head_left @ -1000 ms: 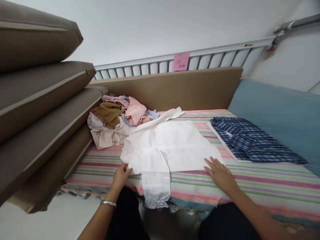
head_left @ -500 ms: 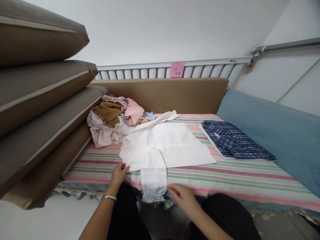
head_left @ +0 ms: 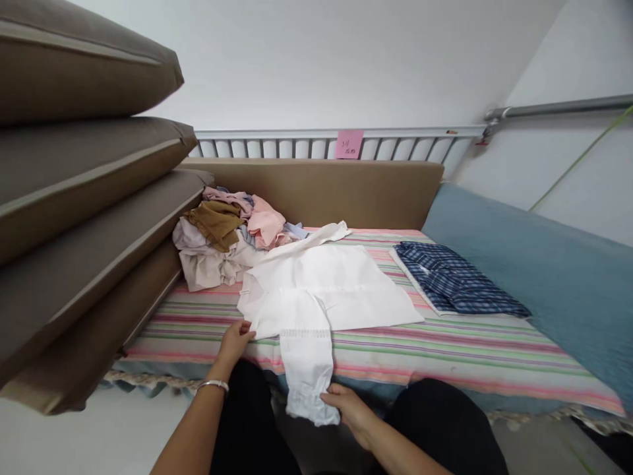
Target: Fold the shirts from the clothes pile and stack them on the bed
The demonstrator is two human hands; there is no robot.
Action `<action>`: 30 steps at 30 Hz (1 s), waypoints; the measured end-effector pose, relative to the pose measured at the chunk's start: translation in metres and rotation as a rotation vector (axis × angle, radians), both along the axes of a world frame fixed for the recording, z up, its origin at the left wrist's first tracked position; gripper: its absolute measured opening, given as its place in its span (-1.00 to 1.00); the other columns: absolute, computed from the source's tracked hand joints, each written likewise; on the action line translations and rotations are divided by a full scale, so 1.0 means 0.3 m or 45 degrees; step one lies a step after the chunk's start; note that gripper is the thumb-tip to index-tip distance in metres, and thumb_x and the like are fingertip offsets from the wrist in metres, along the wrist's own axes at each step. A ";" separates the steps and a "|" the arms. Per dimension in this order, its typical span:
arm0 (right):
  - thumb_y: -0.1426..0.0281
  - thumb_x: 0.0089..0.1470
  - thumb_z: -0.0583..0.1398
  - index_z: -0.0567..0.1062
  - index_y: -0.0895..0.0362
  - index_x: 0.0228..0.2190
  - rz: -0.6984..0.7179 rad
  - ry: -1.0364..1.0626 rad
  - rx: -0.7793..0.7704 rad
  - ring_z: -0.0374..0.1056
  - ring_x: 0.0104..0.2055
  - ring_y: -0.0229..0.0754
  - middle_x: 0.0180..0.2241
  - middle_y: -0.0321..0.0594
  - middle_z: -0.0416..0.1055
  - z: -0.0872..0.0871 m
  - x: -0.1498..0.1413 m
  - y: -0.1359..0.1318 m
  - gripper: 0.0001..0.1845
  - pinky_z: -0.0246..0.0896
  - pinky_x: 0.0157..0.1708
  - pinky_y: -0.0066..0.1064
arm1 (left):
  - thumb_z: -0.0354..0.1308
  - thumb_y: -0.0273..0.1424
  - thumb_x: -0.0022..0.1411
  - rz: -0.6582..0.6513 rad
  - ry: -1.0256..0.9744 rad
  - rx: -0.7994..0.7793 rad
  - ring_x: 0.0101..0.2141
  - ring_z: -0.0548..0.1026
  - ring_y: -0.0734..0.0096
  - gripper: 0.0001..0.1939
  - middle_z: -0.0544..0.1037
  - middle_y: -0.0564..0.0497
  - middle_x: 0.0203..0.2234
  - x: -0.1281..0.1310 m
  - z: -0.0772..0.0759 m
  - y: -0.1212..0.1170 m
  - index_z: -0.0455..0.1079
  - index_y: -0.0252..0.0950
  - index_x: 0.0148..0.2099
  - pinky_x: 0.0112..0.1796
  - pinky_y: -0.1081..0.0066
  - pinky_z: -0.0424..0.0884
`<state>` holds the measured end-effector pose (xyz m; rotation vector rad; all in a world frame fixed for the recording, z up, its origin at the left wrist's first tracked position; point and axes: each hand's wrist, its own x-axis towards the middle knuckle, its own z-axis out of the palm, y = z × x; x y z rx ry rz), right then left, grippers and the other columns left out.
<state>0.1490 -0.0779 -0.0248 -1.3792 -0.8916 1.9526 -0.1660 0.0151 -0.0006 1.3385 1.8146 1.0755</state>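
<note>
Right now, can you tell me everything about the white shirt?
The white shirt looks like thin, lightly creased cloth, spread on the striped sheet with its collar end to the left. One sleeve slants toward the padded panel, beside the heaped clothes; the other, with a patterned band and gathered cuff, reaches past the sheet's near edge. The left hand's fingers touch the shirt's near left edge; the right hand's fingers hold that cuff.

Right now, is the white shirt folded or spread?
Spread: the shirt's body lies flat on the striped sheet, sleeves out on either side, near cuff in the right hand.
</note>
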 end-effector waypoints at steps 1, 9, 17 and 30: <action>0.23 -0.34 0.36 0.50 0.20 -0.44 0.001 0.065 0.021 0.44 -0.31 -0.07 -0.40 -0.13 0.52 0.044 0.026 -0.001 -0.62 0.24 -0.21 -0.28 | 0.19 -0.38 -0.14 0.008 0.024 -0.012 -0.39 0.48 0.36 -0.78 0.53 0.00 -0.46 0.001 -0.002 0.003 0.38 -0.30 -0.34 -0.30 0.39 0.38; 0.41 -0.06 0.24 0.48 0.17 -0.36 -0.327 0.179 0.148 0.43 -0.39 -0.18 -0.43 -0.19 0.52 0.509 0.393 0.267 -0.85 0.36 -0.31 -0.37 | 0.18 -0.41 -0.11 0.083 0.216 -0.119 -0.41 0.47 0.35 -0.84 0.51 0.01 -0.49 0.017 0.000 0.023 0.37 -0.28 -0.37 -0.32 0.40 0.32; 0.50 -0.02 0.19 0.45 0.05 -0.16 -0.615 0.163 0.429 0.41 -0.44 -0.25 -0.45 -0.24 0.48 0.623 0.367 0.454 -0.68 0.42 -0.33 -0.33 | 0.17 -0.37 -0.11 0.046 0.265 -0.130 -0.37 0.49 0.30 -0.82 0.53 -0.02 -0.46 0.009 0.016 0.020 0.36 -0.28 -0.37 -0.30 0.37 0.35; 0.56 -0.19 0.27 0.49 0.21 -0.41 -0.492 -0.100 0.959 0.42 -0.34 -0.24 -0.44 -0.27 0.46 0.817 0.238 0.580 -0.82 0.33 -0.17 -0.34 | 0.14 -0.21 -0.20 -0.086 0.224 -0.190 -0.37 0.52 0.19 -0.69 0.55 -0.05 -0.49 -0.031 0.007 0.057 0.33 -0.27 -0.37 -0.28 0.28 0.39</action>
